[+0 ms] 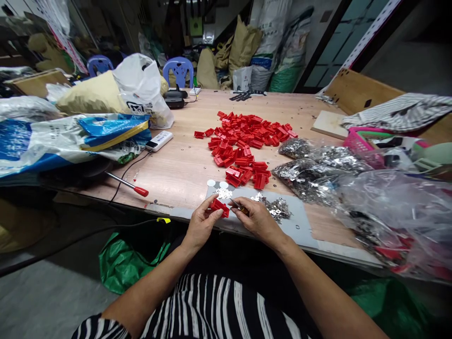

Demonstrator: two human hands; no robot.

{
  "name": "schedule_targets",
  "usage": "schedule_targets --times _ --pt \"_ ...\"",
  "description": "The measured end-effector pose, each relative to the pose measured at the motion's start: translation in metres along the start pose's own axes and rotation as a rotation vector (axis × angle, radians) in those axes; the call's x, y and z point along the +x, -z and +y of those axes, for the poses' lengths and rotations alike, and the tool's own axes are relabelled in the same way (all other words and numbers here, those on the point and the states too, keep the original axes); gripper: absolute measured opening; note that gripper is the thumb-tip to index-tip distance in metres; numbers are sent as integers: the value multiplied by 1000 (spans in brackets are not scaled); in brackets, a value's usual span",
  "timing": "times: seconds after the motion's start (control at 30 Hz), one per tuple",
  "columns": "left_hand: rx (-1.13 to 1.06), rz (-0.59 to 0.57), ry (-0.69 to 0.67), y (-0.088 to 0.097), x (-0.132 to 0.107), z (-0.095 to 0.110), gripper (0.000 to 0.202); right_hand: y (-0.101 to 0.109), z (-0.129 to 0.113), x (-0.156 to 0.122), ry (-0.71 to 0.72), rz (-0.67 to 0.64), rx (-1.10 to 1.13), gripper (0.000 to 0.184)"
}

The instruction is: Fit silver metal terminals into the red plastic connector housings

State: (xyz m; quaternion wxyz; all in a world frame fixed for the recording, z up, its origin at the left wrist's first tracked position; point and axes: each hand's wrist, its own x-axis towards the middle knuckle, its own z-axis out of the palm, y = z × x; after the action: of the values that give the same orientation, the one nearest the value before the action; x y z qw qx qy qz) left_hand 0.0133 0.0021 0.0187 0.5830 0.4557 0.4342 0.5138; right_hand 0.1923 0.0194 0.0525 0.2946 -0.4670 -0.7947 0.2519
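My left hand [201,221] grips a small red plastic part [219,207] at the front edge of the wooden table [176,165]. My right hand [256,219] holds a small tool with a yellow handle and a metal tip [240,207], whose tip reaches the red part. Just right of my right hand, a loose heap of small metal clips [277,208] lies on a grey mat [298,223]. Farther forward, a large pile of similar red plastic parts [243,143] covers the table's middle.
Bulging clear bags of metal clips [310,172] lie right of the pile. A red-handled screwdriver [132,186] and a white remote-like device [158,141] lie on the left, beside large plastic bags [70,139]. Blue chairs [179,70] and sacks stand behind the table.
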Motion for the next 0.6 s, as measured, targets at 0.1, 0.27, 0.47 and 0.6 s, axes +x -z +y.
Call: schedule_targets --times 0.1,0.27,0.47,0.6 --pt "-82 -2 32 -2 2 2 48 -2 0 0 0 44 3 7" --pt "-198 -17 96 -2 4 5 49 -1 2 -1 64 43 40 8" --pt "-356 -88 162 -4 2 10 48 4 1 -4 119 -53 135 9" --pt "-343 -107 157 -5 2 11 46 4 3 -5 99 -122 190 9"
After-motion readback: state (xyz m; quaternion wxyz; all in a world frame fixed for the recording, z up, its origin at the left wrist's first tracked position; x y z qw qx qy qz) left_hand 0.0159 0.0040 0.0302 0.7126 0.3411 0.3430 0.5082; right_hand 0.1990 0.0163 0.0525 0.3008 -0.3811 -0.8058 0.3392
